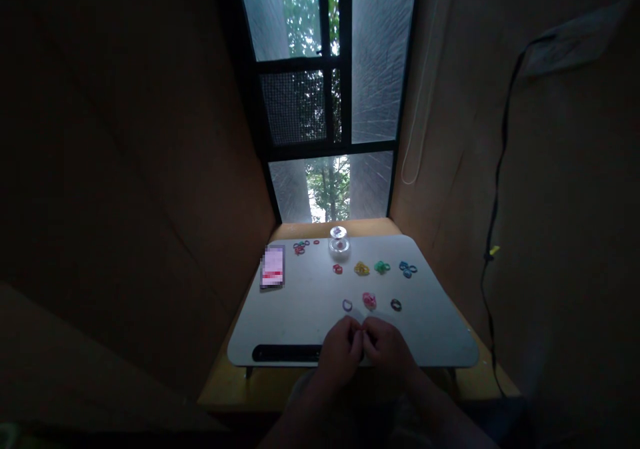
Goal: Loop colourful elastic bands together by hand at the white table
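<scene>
My left hand [340, 345] and my right hand [389, 345] meet over the front part of the white lap table [300, 309]. Both are closed, fingertips pinched together; whatever lies between them is hidden or too small to name. Just beyond the fingers lie a pale purple ring-shaped band [347, 305], a pink pile of bands [369, 301] and a dark band [396, 305]. Farther back runs a row of small piles of bands: red [338, 269], yellow [361, 268], green [382, 267] and blue [407, 269].
A clear round container [339, 247] stands near the back edge, its lid part behind it. Mixed bands [300, 247] lie at the back left, beside a blurred phone-like rectangle [273, 266]. A black slot [285, 353] runs along the front edge. A black cable [493, 225] hangs at right.
</scene>
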The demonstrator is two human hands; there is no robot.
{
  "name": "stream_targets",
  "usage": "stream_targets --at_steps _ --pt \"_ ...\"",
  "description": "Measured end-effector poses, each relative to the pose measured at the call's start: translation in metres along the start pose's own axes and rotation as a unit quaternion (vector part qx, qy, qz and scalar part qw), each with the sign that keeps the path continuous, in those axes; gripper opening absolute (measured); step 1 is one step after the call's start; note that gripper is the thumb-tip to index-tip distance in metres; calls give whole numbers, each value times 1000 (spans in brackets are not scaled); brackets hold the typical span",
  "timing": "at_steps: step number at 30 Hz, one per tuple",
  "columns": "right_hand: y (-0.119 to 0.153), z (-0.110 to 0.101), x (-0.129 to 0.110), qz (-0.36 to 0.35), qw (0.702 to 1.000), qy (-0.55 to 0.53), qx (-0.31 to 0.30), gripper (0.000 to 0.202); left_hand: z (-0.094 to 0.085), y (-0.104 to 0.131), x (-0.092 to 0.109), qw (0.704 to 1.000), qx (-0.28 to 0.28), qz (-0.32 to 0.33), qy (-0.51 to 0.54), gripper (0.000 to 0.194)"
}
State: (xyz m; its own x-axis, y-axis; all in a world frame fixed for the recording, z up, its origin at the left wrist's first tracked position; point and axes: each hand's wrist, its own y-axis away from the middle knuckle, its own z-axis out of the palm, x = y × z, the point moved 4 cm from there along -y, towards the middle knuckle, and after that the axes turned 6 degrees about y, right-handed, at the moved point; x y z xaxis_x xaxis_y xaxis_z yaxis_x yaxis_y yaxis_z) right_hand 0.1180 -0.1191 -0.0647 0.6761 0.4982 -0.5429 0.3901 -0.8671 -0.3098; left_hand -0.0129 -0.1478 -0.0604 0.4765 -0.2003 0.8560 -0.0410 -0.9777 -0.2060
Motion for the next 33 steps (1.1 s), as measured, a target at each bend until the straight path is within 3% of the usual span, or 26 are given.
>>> stream_targets --at_steps 20,33 --pt "5 11 6 -26 999 27 20 16 0 5 -7 1000 0 5 16 12" --pt "-5 14 22 -10 1000 6 5 23 -1 -7 -12 999 -6 -23 37 13"
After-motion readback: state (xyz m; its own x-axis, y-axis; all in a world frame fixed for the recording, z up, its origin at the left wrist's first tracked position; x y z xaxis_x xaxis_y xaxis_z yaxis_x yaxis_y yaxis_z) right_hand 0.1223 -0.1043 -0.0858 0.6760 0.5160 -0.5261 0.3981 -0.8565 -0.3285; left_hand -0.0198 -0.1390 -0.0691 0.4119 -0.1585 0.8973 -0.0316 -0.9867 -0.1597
